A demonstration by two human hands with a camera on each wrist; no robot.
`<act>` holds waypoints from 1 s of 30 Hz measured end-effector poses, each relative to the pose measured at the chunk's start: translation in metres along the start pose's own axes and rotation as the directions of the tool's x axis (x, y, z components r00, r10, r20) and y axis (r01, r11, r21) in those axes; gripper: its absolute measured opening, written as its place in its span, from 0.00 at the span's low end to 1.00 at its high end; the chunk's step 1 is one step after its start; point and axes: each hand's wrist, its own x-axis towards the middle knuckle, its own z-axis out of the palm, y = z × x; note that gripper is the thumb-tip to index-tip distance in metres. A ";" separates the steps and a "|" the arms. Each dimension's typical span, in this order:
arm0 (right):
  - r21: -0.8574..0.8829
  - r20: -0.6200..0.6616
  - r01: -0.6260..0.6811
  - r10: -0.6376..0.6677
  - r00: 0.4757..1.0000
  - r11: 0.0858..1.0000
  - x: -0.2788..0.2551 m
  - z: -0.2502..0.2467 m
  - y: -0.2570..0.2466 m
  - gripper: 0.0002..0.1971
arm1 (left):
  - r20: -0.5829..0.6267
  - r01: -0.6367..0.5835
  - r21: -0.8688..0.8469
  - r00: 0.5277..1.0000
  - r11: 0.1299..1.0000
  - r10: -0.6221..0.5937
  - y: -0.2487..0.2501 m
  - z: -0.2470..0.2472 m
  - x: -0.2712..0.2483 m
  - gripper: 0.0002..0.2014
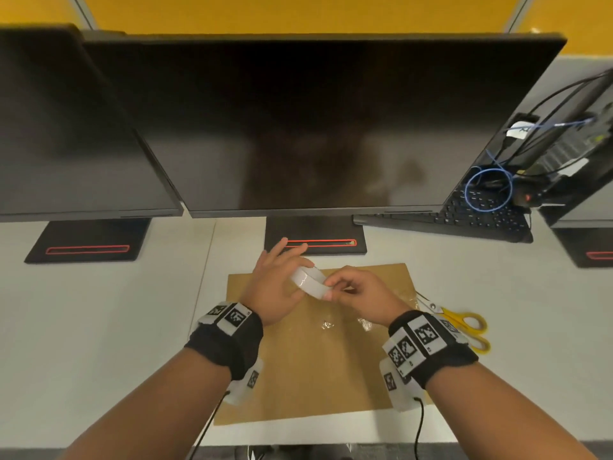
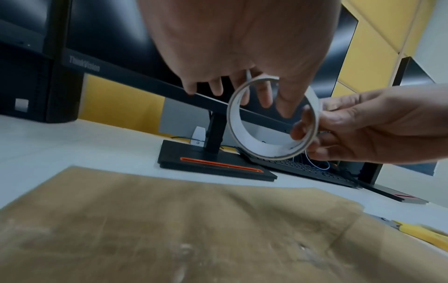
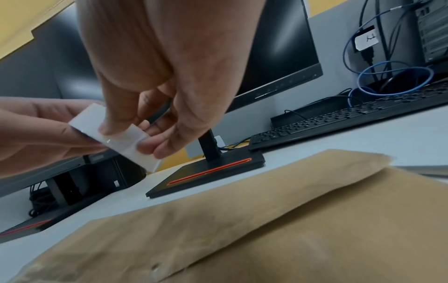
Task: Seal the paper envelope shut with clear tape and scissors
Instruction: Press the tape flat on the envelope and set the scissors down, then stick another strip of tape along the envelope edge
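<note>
A brown paper envelope (image 1: 315,366) lies flat on the white desk, with shiny bits of clear tape near its middle. Above its far edge both hands hold a white roll of clear tape (image 1: 310,282). My left hand (image 1: 288,277) grips the roll from the left, its thumb reaching through the ring (image 2: 271,118). My right hand (image 1: 331,288) pinches the roll's near right rim between thumb and fingers (image 3: 116,137). Yellow-handled scissors (image 1: 464,327) lie on the desk at the envelope's right edge, untouched.
Two dark monitors stand behind the envelope; the middle monitor's black base (image 1: 315,242) sits just beyond my hands. A black keyboard (image 1: 464,217) and a computer with blue cables (image 1: 491,187) are at the back right.
</note>
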 end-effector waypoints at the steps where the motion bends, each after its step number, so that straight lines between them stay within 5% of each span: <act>1: 0.042 -0.020 -0.019 0.020 1.000 0.999 -0.002 -0.004 -0.001 0.11 | -0.008 0.000 0.033 1.000 0.999 0.001 0.001 -0.003 0.002 0.16; 5: 0.175 -0.099 -0.141 0.160 0.982 0.974 -0.013 -0.016 0.000 0.09 | 0.012 0.049 0.098 0.999 0.994 -0.051 0.007 -0.002 0.007 0.15; 9: 0.433 0.020 -0.282 0.303 0.953 0.856 -0.022 -0.019 0.005 0.13 | -0.026 0.068 0.000 0.997 0.998 -0.068 0.019 0.007 0.008 0.03; 25: 0.416 -0.133 -0.205 0.282 0.950 0.886 -0.021 -0.025 0.010 0.04 | 0.001 -0.047 -0.104 0.999 0.993 0.047 0.043 0.023 0.006 0.07; 30: 0.252 -0.227 -0.218 0.276 0.934 0.943 -0.025 -0.028 0.009 0.06 | 0.248 0.082 -0.240 0.968 0.967 -0.020 0.051 0.023 -0.002 0.10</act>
